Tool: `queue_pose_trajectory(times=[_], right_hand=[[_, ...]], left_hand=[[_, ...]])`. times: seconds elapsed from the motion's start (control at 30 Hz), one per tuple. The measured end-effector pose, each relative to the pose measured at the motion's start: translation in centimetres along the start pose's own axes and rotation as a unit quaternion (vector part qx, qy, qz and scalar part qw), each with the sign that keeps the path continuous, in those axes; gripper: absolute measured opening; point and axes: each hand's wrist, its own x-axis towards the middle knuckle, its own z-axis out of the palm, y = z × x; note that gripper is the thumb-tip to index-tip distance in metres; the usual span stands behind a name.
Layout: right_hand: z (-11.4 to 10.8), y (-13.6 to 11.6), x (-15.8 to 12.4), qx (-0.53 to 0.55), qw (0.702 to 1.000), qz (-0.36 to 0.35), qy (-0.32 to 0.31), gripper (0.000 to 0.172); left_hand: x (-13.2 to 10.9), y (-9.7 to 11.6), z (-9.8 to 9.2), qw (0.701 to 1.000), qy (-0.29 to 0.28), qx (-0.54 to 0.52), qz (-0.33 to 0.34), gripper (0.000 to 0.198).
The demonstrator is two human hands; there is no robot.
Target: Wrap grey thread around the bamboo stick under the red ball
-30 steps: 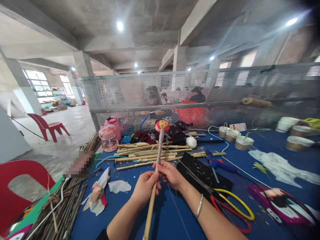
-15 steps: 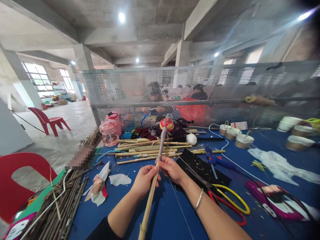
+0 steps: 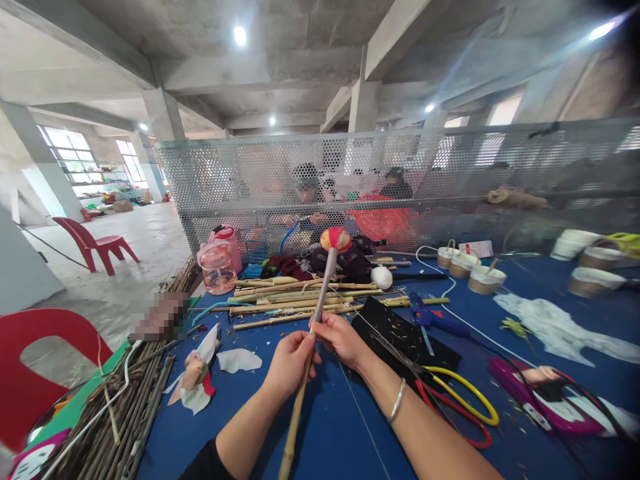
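Both my hands grip one bamboo stick (image 3: 296, 427) that points away from me over the blue table. My left hand (image 3: 291, 363) is closed round it, thumb on top. Just above, my right hand (image 3: 340, 339) pinches the stick where a grey wrapping (image 3: 325, 283) begins. At the far end sits a round red and yellow patterned head (image 3: 335, 239). A thin white thread (image 3: 361, 413) runs from near my right hand down to the table's front. Scissors (image 3: 463, 393) with red and yellow handles lie to the right, on a black cloth (image 3: 385, 327).
Bamboo sticks (image 3: 280, 303) lie behind my hands, beside a ball of white string (image 3: 382, 277). A blue glue gun (image 3: 435, 319) lies right of them. Dark twigs (image 3: 135, 413) line the left side. A perforated metal screen (image 3: 240, 193) stands behind; people sit beyond it.
The stick's far end has risen slightly, and its round head shows more fully. Both hands keep their hold, in nearly the same place.
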Motion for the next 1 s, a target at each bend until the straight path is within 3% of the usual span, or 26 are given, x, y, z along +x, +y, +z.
queue_pose_trajectory(times=[0.13, 0.33, 0.57, 0.73, 0.8, 0.93, 1.0], right_hand=[[0.0, 0.3, 0.1, -0.028, 0.999, -0.017, 0.029, 0.04], [0.2, 0.0, -0.1, 0.046, 0.997, 0.053, -0.017, 0.043], [0.0, 1.1, 0.6, -0.03, 0.999, -0.022, 0.029, 0.042], [-0.2, 0.2, 0.1, 0.026, 0.999, 0.037, -0.01, 0.045], [-0.2, 0.1, 0.0, 0.026, 0.999, 0.04, -0.008, 0.043], [-0.1, 0.6, 0.3, -0.021, 0.999, -0.011, 0.026, 0.039], [-0.2, 0.8, 0.4, -0.038, 0.998, -0.038, 0.028, 0.039]], left_hand=[[0.0, -0.1, -0.2, 0.99, 0.089, 0.103, 0.045, 0.037], [0.1, 0.0, 0.1, 0.996, -0.023, -0.072, -0.048, 0.045], [0.4, -0.5, -0.7, 0.983, 0.096, 0.15, 0.043, 0.035], [0.0, -0.1, 0.3, 0.999, -0.021, -0.021, -0.016, 0.046], [-0.1, 0.0, 0.4, 0.999, -0.033, -0.038, -0.02, 0.049], [-0.1, 0.1, -0.1, 0.99, 0.058, 0.113, 0.054, 0.039], [-0.2, 0.3, -0.3, 0.985, 0.073, 0.148, 0.054, 0.035]])
